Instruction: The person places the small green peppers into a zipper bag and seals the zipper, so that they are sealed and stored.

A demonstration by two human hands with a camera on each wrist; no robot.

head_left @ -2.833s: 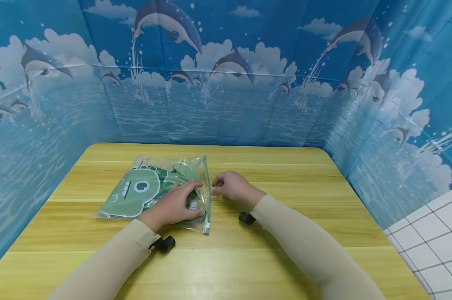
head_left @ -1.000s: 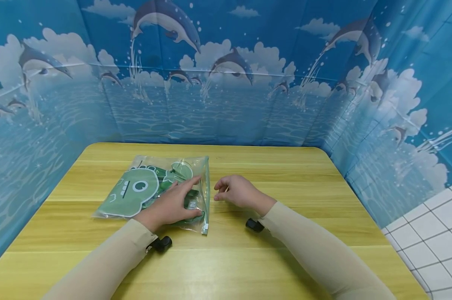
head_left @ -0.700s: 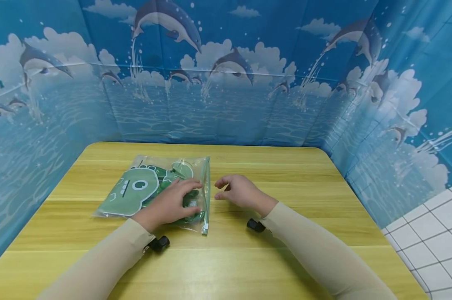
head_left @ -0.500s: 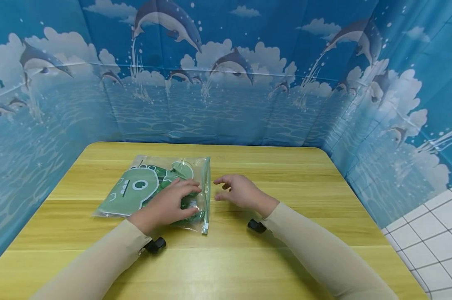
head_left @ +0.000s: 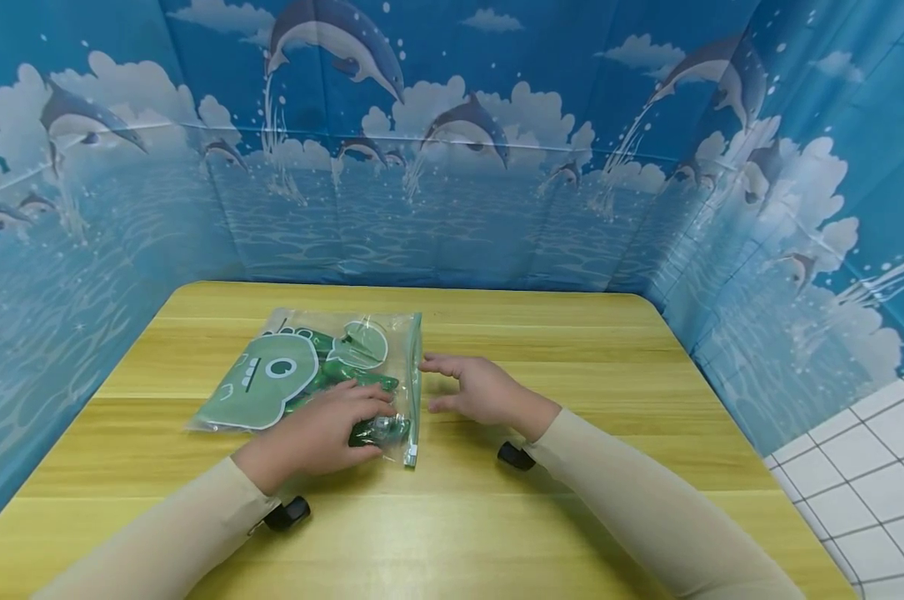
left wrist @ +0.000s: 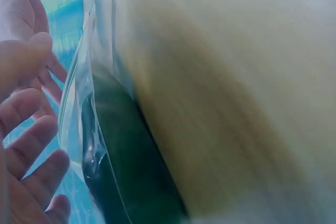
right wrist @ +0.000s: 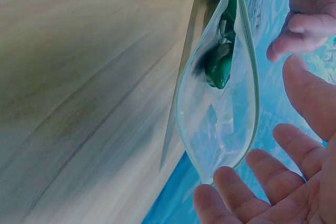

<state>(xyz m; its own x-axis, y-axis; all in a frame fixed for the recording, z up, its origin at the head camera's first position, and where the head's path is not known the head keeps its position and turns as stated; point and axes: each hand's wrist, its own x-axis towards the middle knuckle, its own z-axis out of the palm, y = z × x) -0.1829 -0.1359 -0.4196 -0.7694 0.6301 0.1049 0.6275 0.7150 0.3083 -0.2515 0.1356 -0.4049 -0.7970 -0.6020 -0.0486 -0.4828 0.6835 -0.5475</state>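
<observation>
A clear slider zip bag (head_left: 252,387) with a green one-eyed monster print lies on the table's left half. Its green zip edge (head_left: 416,358) faces right, and a white slider (head_left: 412,450) sits at the near end. In the right wrist view the bag's mouth gapes, with a glossy green item (right wrist: 219,66) inside; its kind is unclear. My left hand (head_left: 309,437) is over the bag's near right part, fingers spread and loosely bent; whether it touches the plastic I cannot tell. Just right of the zip edge, my right hand (head_left: 485,392) has fingers and thumb apart, holding nothing.
The yellow wood-grain table (head_left: 609,517) extends to the right and in front of the bag. A blue dolphin-print curtain (head_left: 452,225) hangs behind it and at both sides. White tiles (head_left: 871,475) show at the right. Black wrist cameras (head_left: 287,512) hang under both wrists.
My left hand has shifted toward me and left, uncovering more of the bag's green contents. My right hand first drew slightly away from the zip edge, then its fingers straightened. The bag has barely moved.
</observation>
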